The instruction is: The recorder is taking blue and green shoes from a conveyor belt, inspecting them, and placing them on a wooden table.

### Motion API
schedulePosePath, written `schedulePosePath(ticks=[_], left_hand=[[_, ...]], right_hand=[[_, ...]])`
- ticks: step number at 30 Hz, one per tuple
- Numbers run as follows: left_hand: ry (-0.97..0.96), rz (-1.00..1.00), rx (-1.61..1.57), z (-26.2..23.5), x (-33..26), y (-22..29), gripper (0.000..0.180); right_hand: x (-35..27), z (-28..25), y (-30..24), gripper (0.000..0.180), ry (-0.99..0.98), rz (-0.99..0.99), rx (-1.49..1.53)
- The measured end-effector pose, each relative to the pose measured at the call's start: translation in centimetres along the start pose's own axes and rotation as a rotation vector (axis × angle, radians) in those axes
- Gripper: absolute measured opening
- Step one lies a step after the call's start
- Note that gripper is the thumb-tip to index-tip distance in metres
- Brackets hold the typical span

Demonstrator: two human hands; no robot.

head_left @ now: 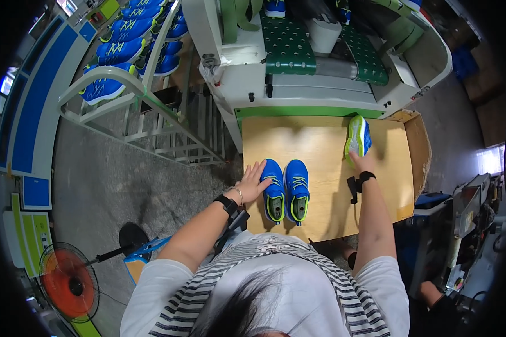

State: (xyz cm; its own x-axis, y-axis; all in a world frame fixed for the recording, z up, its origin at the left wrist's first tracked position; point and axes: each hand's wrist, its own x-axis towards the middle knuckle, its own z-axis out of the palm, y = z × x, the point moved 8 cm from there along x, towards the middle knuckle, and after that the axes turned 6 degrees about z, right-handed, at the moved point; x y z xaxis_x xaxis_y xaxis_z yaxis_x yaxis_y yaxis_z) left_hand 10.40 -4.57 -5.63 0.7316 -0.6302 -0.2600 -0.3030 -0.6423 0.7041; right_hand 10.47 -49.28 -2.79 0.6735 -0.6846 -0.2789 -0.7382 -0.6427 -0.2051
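Note:
Side by side on the wooden table stand two blue sneakers with yellow-green laces, the left sneaker (273,194) and the right sneaker (297,188), toes pointing away from me. Each has a dark form inside its opening. My left hand (250,182) lies against the outer side of the left sneaker, fingers spread and not wrapped round it. Farther off to the right, my right hand (363,162) grips a third sneaker (357,136) by its near end. That sneaker is tipped on its side, its grey and yellow-green sole facing left.
The wooden table (326,208) has a cardboard piece (419,157) along its right edge. Behind it stands a machine with green perforated belts (287,48). At the far left, a metal rack (135,92) carries several blue sneakers. A fan (70,283) stands at lower left.

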Motion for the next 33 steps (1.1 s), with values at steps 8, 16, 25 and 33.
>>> schedulePosePath(ticks=[8,16,25,33], left_hand=[[-0.205,-0.183,-1.297,-5.8,-0.9,10.7,0.076],[-0.473,-0.187,-1.749,-4.6,-1.7,18.7,0.067],[0.070,0.226,-1.851,-22.3,16.8,18.1,0.073],[0.105,0.182,-1.702,-21.1,16.7,14.1,0.053]], right_hand=[[-16.3,-4.8,-7.4,0.047,-0.174,-0.498,0.957],[-21.7,-2.9,-10.7,0.093,-0.225,-0.462,1.024],[-24.5,4.9,-8.5,0.095,-0.475,-0.544,0.757],[-15.2,-13.8,-8.6,0.053,-0.124,-0.402,1.064]])
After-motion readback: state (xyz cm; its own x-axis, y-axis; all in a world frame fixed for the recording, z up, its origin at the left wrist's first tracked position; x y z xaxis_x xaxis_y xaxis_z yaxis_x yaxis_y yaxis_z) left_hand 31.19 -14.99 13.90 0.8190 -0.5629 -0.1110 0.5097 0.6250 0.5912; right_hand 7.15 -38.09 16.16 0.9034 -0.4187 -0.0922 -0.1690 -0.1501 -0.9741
